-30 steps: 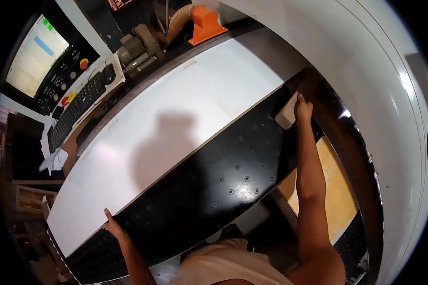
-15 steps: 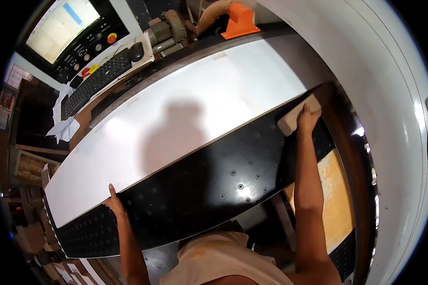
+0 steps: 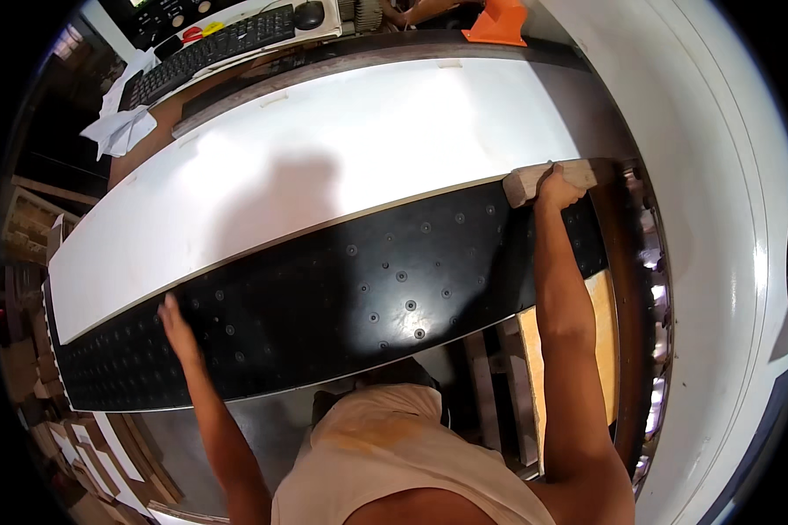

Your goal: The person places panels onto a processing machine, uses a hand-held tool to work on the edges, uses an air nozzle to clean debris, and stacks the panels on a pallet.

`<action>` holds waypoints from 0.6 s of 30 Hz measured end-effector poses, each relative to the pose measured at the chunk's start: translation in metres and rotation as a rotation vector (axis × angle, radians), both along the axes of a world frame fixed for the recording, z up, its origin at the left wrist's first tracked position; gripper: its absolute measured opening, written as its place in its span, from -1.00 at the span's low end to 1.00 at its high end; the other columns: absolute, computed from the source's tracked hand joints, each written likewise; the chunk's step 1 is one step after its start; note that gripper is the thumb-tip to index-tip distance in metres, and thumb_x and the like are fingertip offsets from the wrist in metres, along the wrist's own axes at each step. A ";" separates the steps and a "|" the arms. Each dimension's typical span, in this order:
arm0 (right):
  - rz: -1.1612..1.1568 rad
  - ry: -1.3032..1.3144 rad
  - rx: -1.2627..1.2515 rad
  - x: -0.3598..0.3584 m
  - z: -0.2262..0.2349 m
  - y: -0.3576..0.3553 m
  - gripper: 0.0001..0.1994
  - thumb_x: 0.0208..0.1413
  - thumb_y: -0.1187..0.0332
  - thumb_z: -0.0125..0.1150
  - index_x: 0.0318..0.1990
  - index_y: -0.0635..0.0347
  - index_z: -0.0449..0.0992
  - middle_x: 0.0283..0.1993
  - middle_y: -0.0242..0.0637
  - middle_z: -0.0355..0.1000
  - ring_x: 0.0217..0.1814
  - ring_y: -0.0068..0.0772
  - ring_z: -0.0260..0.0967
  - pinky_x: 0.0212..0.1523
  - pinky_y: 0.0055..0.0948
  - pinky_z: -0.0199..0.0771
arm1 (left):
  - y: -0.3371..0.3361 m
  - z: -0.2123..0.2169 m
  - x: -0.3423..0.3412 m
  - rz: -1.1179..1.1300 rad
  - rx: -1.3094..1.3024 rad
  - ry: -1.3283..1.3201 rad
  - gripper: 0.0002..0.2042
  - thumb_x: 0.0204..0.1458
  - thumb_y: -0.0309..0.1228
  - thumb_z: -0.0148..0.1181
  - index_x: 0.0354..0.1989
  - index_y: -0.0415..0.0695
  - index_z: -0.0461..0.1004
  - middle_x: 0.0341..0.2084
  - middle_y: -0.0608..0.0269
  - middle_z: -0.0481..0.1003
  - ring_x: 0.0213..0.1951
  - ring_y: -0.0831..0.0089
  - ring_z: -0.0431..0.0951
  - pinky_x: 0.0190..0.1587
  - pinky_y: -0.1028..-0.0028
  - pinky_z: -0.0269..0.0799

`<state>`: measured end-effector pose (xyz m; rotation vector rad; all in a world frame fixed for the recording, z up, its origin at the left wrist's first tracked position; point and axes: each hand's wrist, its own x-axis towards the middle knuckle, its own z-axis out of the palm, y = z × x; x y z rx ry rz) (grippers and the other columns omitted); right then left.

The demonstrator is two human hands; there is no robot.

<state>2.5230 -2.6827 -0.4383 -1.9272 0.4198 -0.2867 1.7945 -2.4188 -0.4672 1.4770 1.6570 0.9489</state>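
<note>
A long white panel (image 3: 394,131) lies across a black table studded with small round fittings (image 3: 324,289). My right hand (image 3: 559,188) grips a wooden block (image 3: 524,184) at the panel's near right corner; the block appears to meet the near edge there. Over the table's left part, my left hand (image 3: 177,325) has its fingers stretched out and holds nothing. Its fingertips are just short of the panel's near edge; whether they touch it I cannot tell.
Beyond the panel are a keyboard (image 3: 214,54), a mouse (image 3: 308,15), crumpled paper (image 3: 121,131) and an orange bracket (image 3: 499,22). A large white machine housing (image 3: 709,175) curves along the right. A yellowish board (image 3: 602,350) lies below my right forearm.
My right hand has brought the block up against the panel's corner. My left hand has come off the panel's edge, where its thumb lay on top. The view has shifted.
</note>
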 end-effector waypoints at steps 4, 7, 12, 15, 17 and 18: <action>0.010 -0.021 0.008 0.006 -0.006 -0.009 -0.01 -0.03 0.14 0.49 0.36 0.58 -0.02 0.31 0.33 0.23 0.28 0.23 0.34 0.29 -0.11 0.42 | -0.130 -0.037 -0.120 0.824 -0.058 0.275 -0.23 0.30 0.13 -0.08 0.34 -0.44 0.23 0.31 -0.28 0.28 0.32 -0.09 0.32 0.33 0.08 0.25; -0.001 0.026 -0.186 0.020 -0.017 0.002 0.07 -0.01 0.01 0.46 0.38 0.61 -0.10 0.34 0.43 0.11 0.36 0.28 0.23 0.36 0.04 0.29 | -0.203 -0.131 -0.179 1.089 -0.517 -0.510 -0.17 0.24 0.31 -0.29 0.45 -0.14 0.19 0.39 -0.02 0.25 0.37 0.05 0.29 0.40 0.06 0.17; -0.019 0.067 -0.184 0.009 -0.007 -0.008 -0.02 -0.09 0.01 0.55 0.21 0.68 0.12 0.14 0.38 0.38 0.16 0.20 0.46 0.17 -0.05 0.51 | -0.171 -0.204 -0.119 0.443 -0.663 -1.021 -0.26 0.24 0.24 -0.15 0.43 -0.05 0.23 0.32 0.08 0.34 0.28 0.12 0.40 0.26 0.09 0.37; -0.011 0.010 -0.163 0.011 -0.013 -0.014 0.01 -0.06 0.02 0.50 0.30 0.64 0.06 0.20 0.37 0.33 0.19 0.25 0.40 0.25 -0.04 0.43 | -0.161 -0.196 -0.101 0.424 -0.661 -1.040 -0.28 0.26 0.20 -0.15 0.41 -0.10 0.24 0.29 0.04 0.37 0.23 0.10 0.44 0.22 0.08 0.42; 0.003 0.007 -0.158 0.016 -0.019 -0.019 0.03 -0.04 0.00 0.48 0.34 0.62 0.02 0.23 0.38 0.29 0.24 0.25 0.36 0.28 -0.05 0.40 | -0.162 -0.188 -0.103 0.418 -0.629 -1.041 -0.29 0.27 0.18 -0.14 0.40 -0.13 0.25 0.27 0.02 0.39 0.19 0.09 0.47 0.19 0.07 0.45; 0.028 0.037 -0.149 0.014 -0.019 -0.016 0.06 -0.03 -0.02 0.46 0.38 0.60 -0.04 0.27 0.36 0.24 0.28 0.25 0.32 0.31 -0.04 0.37 | -0.163 -0.183 -0.104 0.417 -0.610 -1.036 -0.29 0.27 0.17 -0.14 0.40 -0.15 0.26 0.26 0.01 0.40 0.17 0.08 0.48 0.18 0.07 0.46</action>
